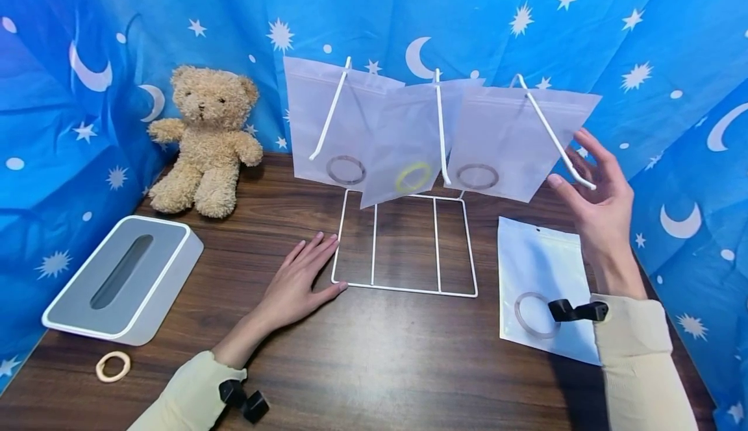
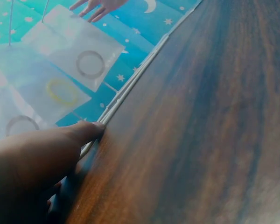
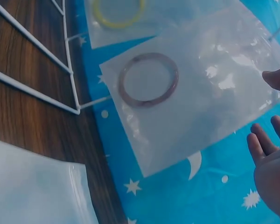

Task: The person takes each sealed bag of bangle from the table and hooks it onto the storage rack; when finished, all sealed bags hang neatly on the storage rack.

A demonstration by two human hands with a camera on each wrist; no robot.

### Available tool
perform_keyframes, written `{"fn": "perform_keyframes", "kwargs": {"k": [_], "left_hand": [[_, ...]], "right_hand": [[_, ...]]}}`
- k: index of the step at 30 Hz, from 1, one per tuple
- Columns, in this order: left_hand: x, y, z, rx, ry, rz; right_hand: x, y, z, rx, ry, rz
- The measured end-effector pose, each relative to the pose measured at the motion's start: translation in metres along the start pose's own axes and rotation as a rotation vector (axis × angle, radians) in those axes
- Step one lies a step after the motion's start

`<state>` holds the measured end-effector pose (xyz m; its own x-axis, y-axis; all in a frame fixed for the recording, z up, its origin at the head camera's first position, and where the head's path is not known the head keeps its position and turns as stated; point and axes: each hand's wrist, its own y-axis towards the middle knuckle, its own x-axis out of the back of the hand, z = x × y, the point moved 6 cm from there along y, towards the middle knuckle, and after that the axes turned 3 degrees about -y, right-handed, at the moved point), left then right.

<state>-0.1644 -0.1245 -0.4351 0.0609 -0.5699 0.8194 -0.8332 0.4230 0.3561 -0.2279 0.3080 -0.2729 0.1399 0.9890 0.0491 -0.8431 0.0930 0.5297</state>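
Observation:
A white wire rack point(image 1: 409, 289) stands on the table, with three hooks bearing clear zip bags. A brownish bangle lies in the left bag point(image 1: 315, 113), a yellow one in the middle bag point(image 1: 397, 139), and another brownish one in the right bag point(image 1: 502, 132). Flat on the table, my left hand point(image 1: 298, 285) touches the rack's base at its left corner; its thumb meets the wire in the left wrist view. My right hand point(image 1: 608, 204) is beside the right bag and hook tip, thumb and fingers apart, holding nothing. In the right wrist view a gap shows between thumb and fingers.
Another zip bag point(image 1: 526, 256) with a bangle lies on the table below my right hand. At the left are a teddy bear point(image 1: 204, 139), a grey-topped tissue box point(image 1: 169, 288) and a small beige ring point(image 1: 100, 372). A blue star-and-moon curtain point(image 1: 350, 9) hangs behind.

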Motion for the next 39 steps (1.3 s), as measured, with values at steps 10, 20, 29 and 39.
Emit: {"fn": "perform_keyframes", "kwargs": {"k": [10,20,29,39], "left_hand": [[-0.001,0.001,0.001,-0.002,0.004,0.003],[0.001,0.000,0.000,-0.004,0.005,-0.005],[0.001,0.000,0.000,-0.002,-0.002,-0.001],[0.001,0.000,0.000,-0.005,-0.002,0.001]], "right_hand": [[0.039,-0.032,-0.011,-0.142,-0.235,-0.175],[0.051,-0.100,-0.066,-0.690,-1.221,0.304],[0.060,-0.126,-0.081,-0.824,-1.246,0.313],[0.071,-0.130,-0.084,-0.742,-1.080,0.173]]}}
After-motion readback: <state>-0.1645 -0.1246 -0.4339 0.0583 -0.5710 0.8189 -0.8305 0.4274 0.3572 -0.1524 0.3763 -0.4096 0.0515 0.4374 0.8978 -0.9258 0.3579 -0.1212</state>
